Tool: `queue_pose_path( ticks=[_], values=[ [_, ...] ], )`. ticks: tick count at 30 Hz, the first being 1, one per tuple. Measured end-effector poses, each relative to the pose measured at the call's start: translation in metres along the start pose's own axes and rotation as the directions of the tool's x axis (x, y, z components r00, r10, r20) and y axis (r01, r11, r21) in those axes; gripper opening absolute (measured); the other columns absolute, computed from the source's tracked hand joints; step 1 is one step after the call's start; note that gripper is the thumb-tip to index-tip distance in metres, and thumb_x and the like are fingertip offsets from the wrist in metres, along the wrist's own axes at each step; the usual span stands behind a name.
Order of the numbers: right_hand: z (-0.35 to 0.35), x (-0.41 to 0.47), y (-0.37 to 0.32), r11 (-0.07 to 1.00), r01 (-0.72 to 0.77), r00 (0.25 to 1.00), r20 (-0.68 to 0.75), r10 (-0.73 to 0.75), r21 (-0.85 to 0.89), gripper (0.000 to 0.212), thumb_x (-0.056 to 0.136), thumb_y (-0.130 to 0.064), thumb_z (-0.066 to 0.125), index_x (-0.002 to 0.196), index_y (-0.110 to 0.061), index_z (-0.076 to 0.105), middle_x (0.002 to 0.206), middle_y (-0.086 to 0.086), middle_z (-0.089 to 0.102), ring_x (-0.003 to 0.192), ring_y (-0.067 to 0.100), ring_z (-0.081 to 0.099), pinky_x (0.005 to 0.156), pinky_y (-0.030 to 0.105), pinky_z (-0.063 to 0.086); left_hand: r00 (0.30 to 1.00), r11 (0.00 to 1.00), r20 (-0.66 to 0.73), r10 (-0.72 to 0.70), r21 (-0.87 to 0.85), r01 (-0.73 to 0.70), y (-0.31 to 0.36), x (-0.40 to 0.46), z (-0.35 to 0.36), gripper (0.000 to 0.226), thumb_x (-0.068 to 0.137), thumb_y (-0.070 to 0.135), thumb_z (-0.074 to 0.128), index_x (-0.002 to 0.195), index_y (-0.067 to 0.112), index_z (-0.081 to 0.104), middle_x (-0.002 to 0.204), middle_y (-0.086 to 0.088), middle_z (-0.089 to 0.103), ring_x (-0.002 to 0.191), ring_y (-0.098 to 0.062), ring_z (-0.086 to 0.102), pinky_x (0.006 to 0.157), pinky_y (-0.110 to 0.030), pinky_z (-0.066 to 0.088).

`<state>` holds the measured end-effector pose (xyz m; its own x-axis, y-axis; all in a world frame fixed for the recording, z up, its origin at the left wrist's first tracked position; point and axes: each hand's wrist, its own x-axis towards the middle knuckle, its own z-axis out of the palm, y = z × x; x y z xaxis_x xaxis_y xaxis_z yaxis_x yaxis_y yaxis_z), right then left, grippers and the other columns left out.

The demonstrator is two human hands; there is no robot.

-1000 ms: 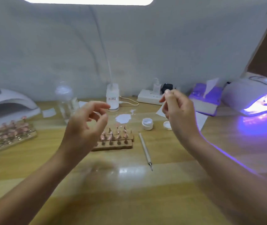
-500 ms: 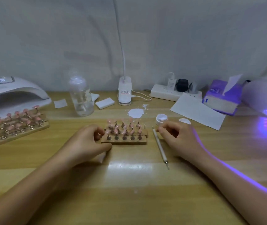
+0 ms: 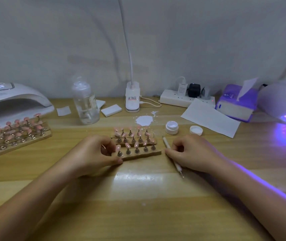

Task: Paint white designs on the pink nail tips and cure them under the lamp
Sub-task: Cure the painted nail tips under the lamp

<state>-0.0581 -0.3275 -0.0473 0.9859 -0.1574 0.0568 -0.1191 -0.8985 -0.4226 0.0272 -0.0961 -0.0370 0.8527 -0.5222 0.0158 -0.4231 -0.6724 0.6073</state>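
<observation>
Pink nail tips (image 3: 127, 145) stand on metal pegs in three wooden strips at the table's middle. My left hand (image 3: 95, 153) grips the left end of the front strip (image 3: 138, 155), thumb in front and fingers behind. My right hand (image 3: 192, 152) is curled over a white dotting tool (image 3: 178, 165) that lies just right of the strips, with its thumb on the shaft. A splash of white paint (image 3: 144, 120) lies on the table behind the strips. Beside it are an open white jar (image 3: 171, 127) and its lid (image 3: 196, 130). A lit curing lamp (image 3: 284, 103) glows purple at the far right.
A second holder of pink tips (image 3: 20, 136) sits at the left before an unlit lamp (image 3: 8, 100). Along the wall stand a clear bottle (image 3: 85, 105), a desk lamp base (image 3: 132, 100), a power strip (image 3: 175, 100) and a tissue box (image 3: 234, 105). A paper sheet (image 3: 210, 119) lies nearby.
Both hands came down from mid-air to the table. The left hand took hold of the front strip's left end; the right hand settled on the dotting tool. The view tilted down.
</observation>
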Motion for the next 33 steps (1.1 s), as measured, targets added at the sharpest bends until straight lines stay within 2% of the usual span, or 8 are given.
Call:
queue_pose_path(
  ticks=[4, 8, 10, 12, 17, 21, 28, 33],
  values=[
    [-0.026, 0.004, 0.002, 0.914, -0.070, 0.996, -0.026, 0.088, 0.400, 0.043, 0.086, -0.036, 0.054, 0.047, -0.018, 0.051, 0.040, -0.010, 0.035, 0.040, 0.003, 0.031, 0.043, 0.015, 0.025, 0.998, 0.998, 0.019, 0.052, -0.039, -0.052, 0.006, -0.002, 0.005, 0.022, 0.064, 0.025, 0.082, 0.063, 0.026, 0.059, 0.050, 0.017, 0.054, 0.050, 0.003, 0.046, 0.051, -0.010, 0.035],
    [-0.056, 0.006, 0.002, 0.469, -0.089, 0.980, -0.007, 0.200, 0.879, 0.030, 0.091, -0.028, 0.051, 0.064, -0.017, 0.057, 0.042, -0.006, 0.037, 0.037, 0.006, 0.034, 0.037, 0.014, 0.033, 0.993, 0.991, 0.017, 0.113, -0.076, -0.111, 0.018, -0.005, 0.021, 0.021, 0.065, 0.029, 0.081, 0.066, 0.030, 0.060, 0.056, 0.015, 0.054, 0.053, 0.010, 0.048, 0.052, -0.007, 0.037],
    [-0.067, 0.005, 0.006, 0.272, -0.041, 0.980, -0.015, 0.201, 0.961, 0.028, 0.090, -0.022, 0.052, 0.063, -0.018, 0.050, 0.043, -0.006, 0.036, 0.037, 0.007, 0.032, 0.035, 0.014, 0.030, 0.990, 0.988, 0.023, 0.137, -0.068, -0.135, 0.026, -0.003, 0.029, 0.020, 0.067, 0.033, 0.079, 0.070, 0.031, 0.059, 0.064, 0.015, 0.052, 0.056, 0.013, 0.048, 0.053, -0.006, 0.037],
    [-0.073, 0.005, 0.011, 0.155, -0.001, 0.975, -0.034, 0.220, 0.988, 0.042, 0.089, -0.017, 0.053, 0.048, -0.022, 0.046, 0.042, -0.007, 0.032, 0.036, 0.006, 0.028, 0.033, 0.014, 0.027, 0.987, 0.986, 0.021, 0.159, -0.052, -0.158, 0.036, 0.001, 0.038, 0.021, 0.068, 0.035, 0.077, 0.072, 0.032, 0.057, 0.066, 0.017, 0.051, 0.057, 0.015, 0.047, 0.053, -0.006, 0.036],
    [-0.077, 0.006, 0.020, 0.162, 0.040, 0.960, -0.083, 0.267, 0.986, 0.047, 0.089, -0.018, 0.052, 0.042, -0.024, 0.051, 0.041, -0.008, 0.031, 0.037, 0.006, 0.025, 0.035, 0.015, 0.028, 0.981, 0.981, -0.023, 0.192, -0.010, -0.192, 0.057, 0.013, 0.056, 0.018, 0.073, 0.039, 0.073, 0.083, 0.027, 0.064, 0.072, 0.016, 0.053, 0.064, 0.004, 0.047, 0.060, -0.018, 0.036],
    [-0.077, 0.009, 0.031, 0.111, 0.048, 0.952, -0.080, 0.295, 0.993, 0.020, 0.091, -0.021, 0.047, 0.079, -0.018, 0.062, 0.044, -0.007, 0.033, 0.038, 0.007, 0.025, 0.037, 0.015, 0.027, 0.978, 0.981, -0.080, 0.192, 0.054, -0.188, 0.064, 0.013, 0.067, 0.019, 0.075, 0.045, 0.068, 0.087, 0.031, 0.064, 0.074, 0.020, 0.053, 0.068, 0.009, 0.046, 0.058, -0.018, 0.037],
    [-0.068, 0.017, 0.045, 0.081, 0.035, 0.923, -0.063, 0.380, 0.996, 0.024, 0.092, -0.023, 0.049, 0.069, -0.019, 0.054, 0.039, -0.009, 0.031, 0.033, 0.006, 0.025, 0.035, 0.013, 0.024, 0.982, 0.985, -0.086, 0.170, 0.025, -0.168, 0.079, 0.019, 0.075, 0.025, 0.078, 0.040, 0.068, 0.099, 0.025, 0.066, 0.077, 0.017, 0.052, 0.070, 0.002, 0.047, 0.062, -0.021, 0.037],
    [-0.062, 0.018, 0.051, 0.063, 0.012, 0.915, -0.037, 0.403, 0.998, 0.027, 0.090, -0.031, 0.056, 0.066, -0.019, 0.049, 0.036, -0.009, 0.030, 0.031, 0.004, 0.024, 0.033, 0.013, 0.024, 0.986, 0.988, -0.076, 0.152, 0.037, -0.149, 0.090, 0.024, 0.082, 0.028, 0.079, 0.047, 0.065, 0.100, 0.029, 0.063, 0.090, 0.015, 0.059, 0.089, -0.009, 0.057, 0.072, -0.025, 0.045]
  ],
)
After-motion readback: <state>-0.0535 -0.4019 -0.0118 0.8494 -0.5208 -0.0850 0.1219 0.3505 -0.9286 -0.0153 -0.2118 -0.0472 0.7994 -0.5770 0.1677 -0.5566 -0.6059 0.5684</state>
